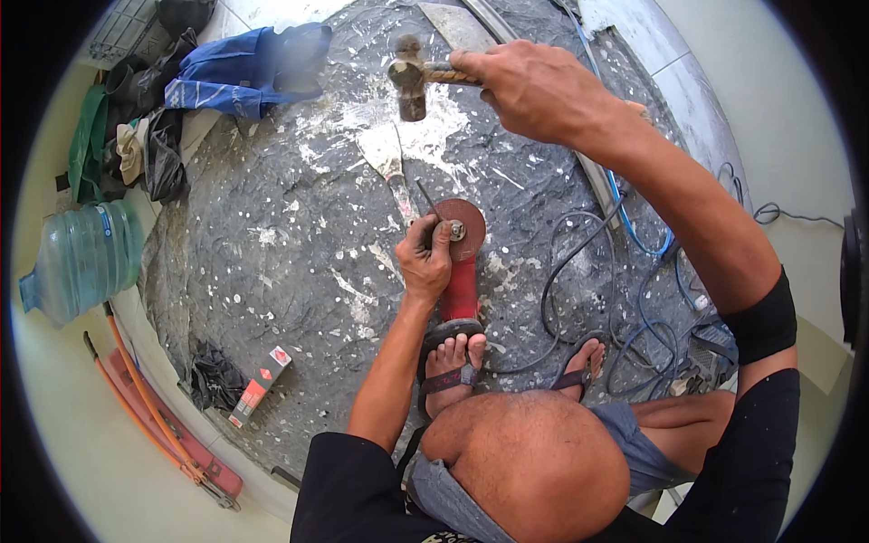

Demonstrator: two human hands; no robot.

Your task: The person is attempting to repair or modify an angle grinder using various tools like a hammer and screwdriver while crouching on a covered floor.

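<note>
A red angle grinder (462, 288) lies on the floor covering with its reddish-brown disc (472, 221) facing up. One sandalled foot (449, 359) rests against the grinder's near end. At the disc's centre nut (455, 231), my left hand (425, 261) pinches a thin dark metal rod (427, 197), which slants up and away to the left. Whether the rod's lower tip touches the nut is hidden by my fingers. My right hand (541, 90) is wrapped round the handle of a ball-peen hammer (411, 83), its head raised beyond the grinder.
Just past the grinder lies a white-smeared scraper (382, 156). Cables (579, 271) loop at the right. A blue bag (240, 72), a water jug (90, 253), long orange-handled cutters (149, 407) and a small box (260, 386) are at the left.
</note>
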